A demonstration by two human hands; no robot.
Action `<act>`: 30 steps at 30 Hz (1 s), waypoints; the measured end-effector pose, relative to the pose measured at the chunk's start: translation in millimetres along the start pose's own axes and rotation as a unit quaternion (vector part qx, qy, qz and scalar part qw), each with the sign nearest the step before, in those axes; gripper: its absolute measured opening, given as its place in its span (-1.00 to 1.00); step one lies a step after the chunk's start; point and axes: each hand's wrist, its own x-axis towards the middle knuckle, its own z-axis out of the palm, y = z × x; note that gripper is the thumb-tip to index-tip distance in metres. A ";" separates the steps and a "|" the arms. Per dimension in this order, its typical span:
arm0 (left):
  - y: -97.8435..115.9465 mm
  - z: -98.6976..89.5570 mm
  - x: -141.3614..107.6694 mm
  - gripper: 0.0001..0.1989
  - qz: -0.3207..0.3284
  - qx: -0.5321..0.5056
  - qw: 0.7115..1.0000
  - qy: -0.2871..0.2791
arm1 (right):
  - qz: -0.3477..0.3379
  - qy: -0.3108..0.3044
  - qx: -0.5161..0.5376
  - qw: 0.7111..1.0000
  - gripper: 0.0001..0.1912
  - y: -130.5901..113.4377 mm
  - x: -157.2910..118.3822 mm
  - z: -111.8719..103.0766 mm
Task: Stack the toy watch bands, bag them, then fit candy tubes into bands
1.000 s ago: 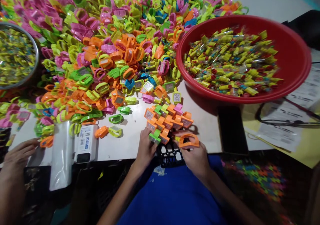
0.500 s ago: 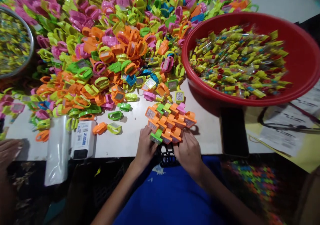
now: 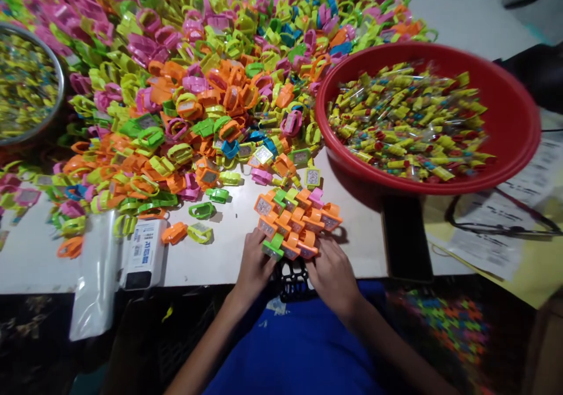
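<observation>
A tight cluster of plastic toy watches (image 3: 299,222), mostly orange with some green, yellow and pink, is held at the table's front edge. My left hand (image 3: 254,266) closes round its left side, thumb turned inward. On the opposite side my right hand (image 3: 333,272) is curled, its fingertips partly hidden behind the watches. Just below the cluster, between both hands, a black plastic lattice piece (image 3: 292,281) shows; whether my fingers also grip it I cannot tell. Beyond lies a large heap of loose toy watches (image 3: 211,96) in pink, yellow, orange, green and blue.
To the right stands a red bowl (image 3: 512,119) of small yellow-wrapped tubes. A metal bowl (image 3: 60,84) with similar pieces is at far left. A white box (image 3: 144,251), clear plastic sleeve (image 3: 94,283), black phone-like slab (image 3: 404,237), glasses (image 3: 505,228) and papers (image 3: 488,248) lie near the edge.
The view has tilted slightly, so the table appears lower and the red bowl farther left. Another person's hand at the left edge has left the view. My hands keep the same hold.
</observation>
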 end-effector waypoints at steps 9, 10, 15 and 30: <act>-2.4 1.5 4.8 -0.69 0.001 0.007 1.000 0.007 | 0.184 0.088 0.153 0.967 -0.67 65.5 50.7 -29.5; -1.6 1.2 5.3 -0.71 -0.001 0.008 1.000 0.007 | 0.157 0.058 0.155 0.974 -0.60 74.8 66.8 -26.3; 0.2 0.2 6.4 -0.74 -0.015 0.022 1.000 0.005 | 0.025 -0.132 0.121 0.984 -0.33 92.6 134.1 -15.2; 3.1 0.9 5.6 -0.75 -0.045 0.010 0.999 0.023 | 0.150 -0.115 -0.027 0.982 -0.62 82.7 28.0 -85.3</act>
